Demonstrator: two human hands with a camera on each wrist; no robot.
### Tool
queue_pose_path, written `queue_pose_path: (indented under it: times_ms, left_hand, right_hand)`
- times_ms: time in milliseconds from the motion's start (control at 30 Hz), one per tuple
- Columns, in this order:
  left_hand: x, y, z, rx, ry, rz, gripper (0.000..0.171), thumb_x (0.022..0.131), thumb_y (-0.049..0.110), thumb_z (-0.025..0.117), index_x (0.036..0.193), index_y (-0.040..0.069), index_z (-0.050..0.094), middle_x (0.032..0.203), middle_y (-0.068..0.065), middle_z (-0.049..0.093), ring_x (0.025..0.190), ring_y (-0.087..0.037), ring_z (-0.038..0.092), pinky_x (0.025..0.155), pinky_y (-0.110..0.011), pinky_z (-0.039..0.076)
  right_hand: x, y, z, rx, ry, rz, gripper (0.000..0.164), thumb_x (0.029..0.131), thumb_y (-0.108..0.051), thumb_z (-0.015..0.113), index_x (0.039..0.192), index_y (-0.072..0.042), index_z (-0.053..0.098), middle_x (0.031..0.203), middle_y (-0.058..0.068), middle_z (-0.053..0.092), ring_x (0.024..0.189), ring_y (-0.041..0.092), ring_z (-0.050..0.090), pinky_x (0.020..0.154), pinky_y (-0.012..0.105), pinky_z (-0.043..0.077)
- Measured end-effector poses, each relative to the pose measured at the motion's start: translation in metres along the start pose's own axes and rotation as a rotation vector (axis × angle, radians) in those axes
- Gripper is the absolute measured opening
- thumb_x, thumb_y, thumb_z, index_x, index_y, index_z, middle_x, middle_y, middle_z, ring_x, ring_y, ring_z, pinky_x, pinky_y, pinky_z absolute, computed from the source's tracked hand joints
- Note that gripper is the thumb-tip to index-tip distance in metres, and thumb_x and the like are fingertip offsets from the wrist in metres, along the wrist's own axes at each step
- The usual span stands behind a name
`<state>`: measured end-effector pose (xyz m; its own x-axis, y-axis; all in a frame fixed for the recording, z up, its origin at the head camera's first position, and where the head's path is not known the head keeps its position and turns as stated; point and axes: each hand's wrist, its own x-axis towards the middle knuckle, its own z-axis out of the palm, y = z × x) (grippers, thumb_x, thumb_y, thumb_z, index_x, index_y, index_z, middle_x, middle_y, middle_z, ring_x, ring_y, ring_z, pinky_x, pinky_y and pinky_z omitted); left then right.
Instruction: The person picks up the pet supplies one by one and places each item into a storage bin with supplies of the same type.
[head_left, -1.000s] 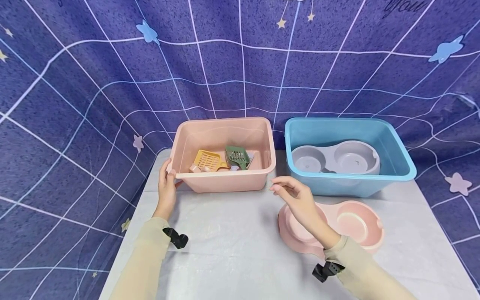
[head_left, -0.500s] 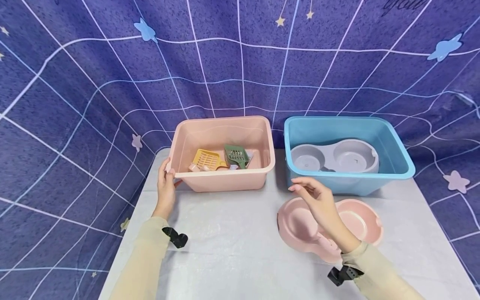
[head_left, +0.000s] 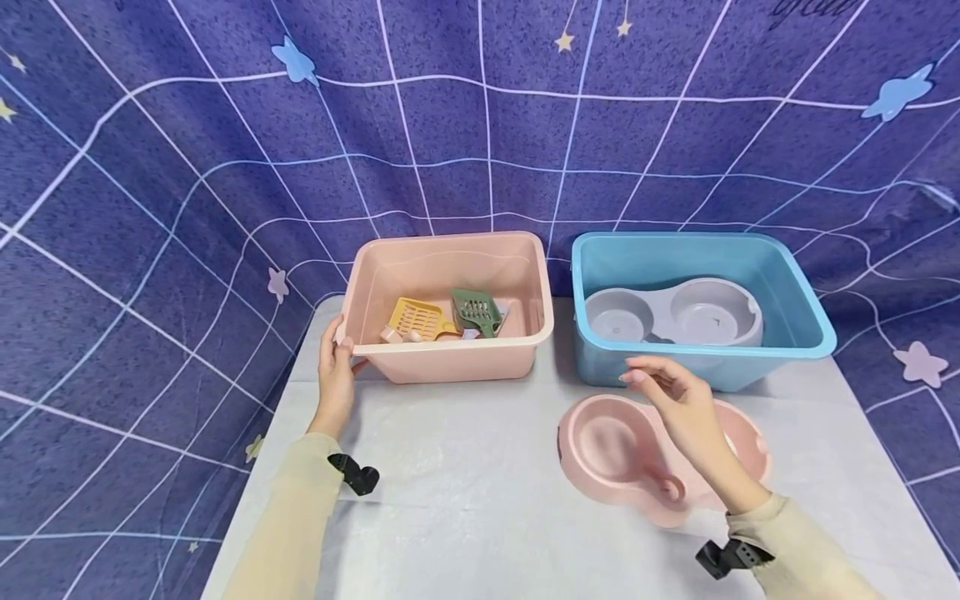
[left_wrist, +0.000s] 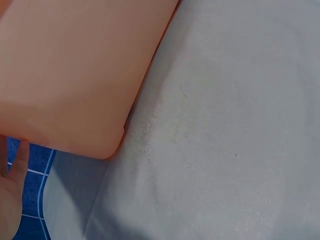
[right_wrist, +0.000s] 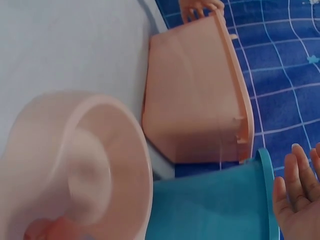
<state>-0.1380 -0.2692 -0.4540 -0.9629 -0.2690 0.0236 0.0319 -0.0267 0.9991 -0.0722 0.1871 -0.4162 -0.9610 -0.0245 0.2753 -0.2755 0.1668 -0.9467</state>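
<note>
A person's left hand (head_left: 335,379) grips the pink tub (head_left: 453,364) at its left front corner, with the thumb up by the rim. The right hand (head_left: 678,417) holds nothing; its fingers are bent a little and loose. It is over the pink double bowl (head_left: 611,446) and hides part of that bowl's right side, and its fingertips show in front of the blue tub's wall. The pink double bowl sits on the pale table (head_left: 480,517), just in front of the blue tub (head_left: 738,372), on the side near the person. The pink tub stands to the left of the blue tub, with a small gap between them. Inside the pink tub lie a yellow scoop (head_left: 416,320) with slots, a green scoop (head_left: 476,312) with slots, and some small pale bits (head_left: 391,334) that are hard to make out. A gray double bowl (head_left: 662,315) sits inside the blue tub. Both arms have cream sleeves (head_left: 288,525), and each wrist wears a small black gadget (head_left: 360,477). Behind it all hangs a purple-blue curtain (head_left: 420,150) with light lines and stars on it.
</note>
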Motion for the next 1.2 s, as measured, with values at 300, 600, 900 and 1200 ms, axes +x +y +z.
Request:
queue_pose_path:
  times_ms: [300,600,900,1200]
  left_hand:
    - [-0.001,0.0,0.0,0.009,-0.009,-0.006,0.053,0.106,0.013,0.03,0.157,0.014,0.022,0.158,-0.011,0.025,0.137,-0.037,0.034,0.107,-0.056,0.034]
    - [-0.001,-0.001,0.0,0.032,-0.008,0.002,0.054,0.105,0.015,0.03,0.158,0.013,0.02,0.158,-0.014,0.025,0.136,-0.039,0.035,0.107,-0.059,0.034]
    - [-0.001,-0.001,0.002,0.024,-0.003,-0.011,0.054,0.105,0.014,0.029,0.158,0.014,0.02,0.158,-0.012,0.025,0.137,-0.036,0.035,0.107,-0.057,0.034]
    - [-0.002,0.0,0.002,0.013,0.0,-0.013,0.053,0.106,0.013,0.029,0.158,0.014,0.02,0.159,-0.01,0.023,0.138,-0.035,0.033,0.107,-0.058,0.033]
  right_hand:
    - [-0.003,0.007,-0.016,0.031,0.068,0.001,0.022,0.097,0.003,0.058,0.115,0.015,0.062,0.091,0.002,0.073,0.088,0.01,0.068,0.081,0.021,0.053]
    - [-0.007,0.011,-0.034,0.029,0.111,0.019,0.022,0.098,0.001,0.058,0.116,0.012,0.063,0.092,-0.002,0.073,0.087,0.01,0.068,0.078,0.018,0.052]
    - [-0.009,0.015,-0.057,0.113,0.189,0.008,0.021,0.097,0.004,0.056,0.115,0.014,0.062,0.092,-0.001,0.074,0.085,0.009,0.068,0.077,0.018,0.053]
    - [-0.009,0.018,-0.083,0.094,0.283,0.027,0.023,0.097,0.001,0.058,0.117,0.012,0.063,0.092,-0.003,0.074,0.081,0.008,0.067,0.073,0.014,0.051]
